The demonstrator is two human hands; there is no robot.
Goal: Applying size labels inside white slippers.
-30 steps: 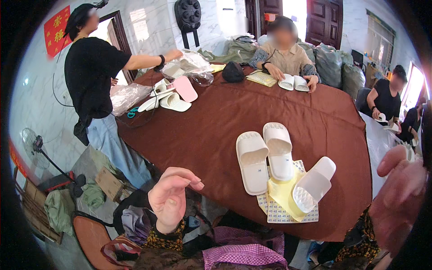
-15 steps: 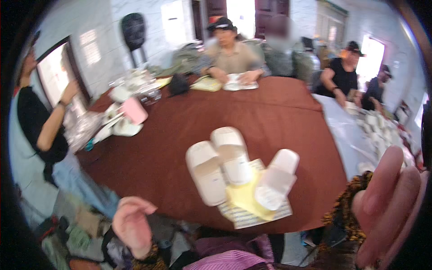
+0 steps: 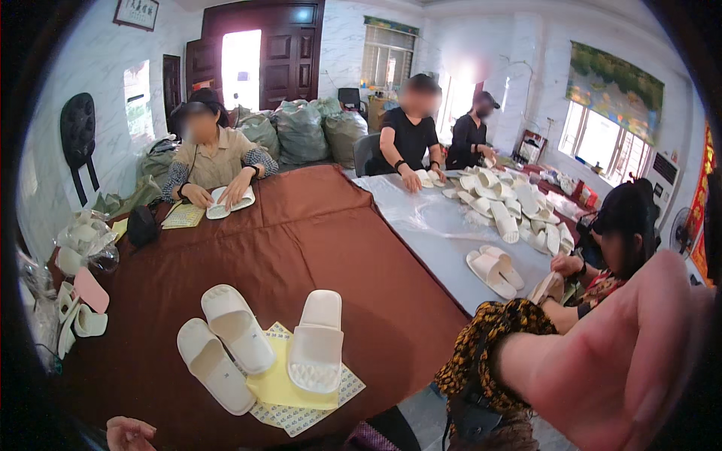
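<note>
My right hand (image 3: 624, 353) looms large and close at the lower right, blurred and partly cut by the dark rim. Its fingers look stretched out and nothing shows in it. Only the fingers of my left hand (image 3: 129, 434) come in at the lower left edge, loosely bent with nothing visible between them. Between my hands, on the brown cloth, lie three white slippers. The left slipper (image 3: 218, 372) and the middle slipper (image 3: 239, 331) lie side by side. A third slipper (image 3: 316, 342) rests on a yellow sheet (image 3: 289, 387), over a printed sticker sheet (image 3: 301, 421).
Across the brown-covered table (image 3: 353, 267), a person (image 3: 218, 161) handles a white slipper. More people work along the grey table (image 3: 421, 214), beside a heap of slippers (image 3: 511, 203); one (image 3: 628, 225) sits near my right arm. Bagged slippers (image 3: 83, 240) lie at left; sacks (image 3: 301, 131) stand behind.
The view has swung to the right, bringing the grey table and its workers further in. My left hand has dropped mostly out of view. The slippers and sheets appear unmoved on the cloth.
</note>
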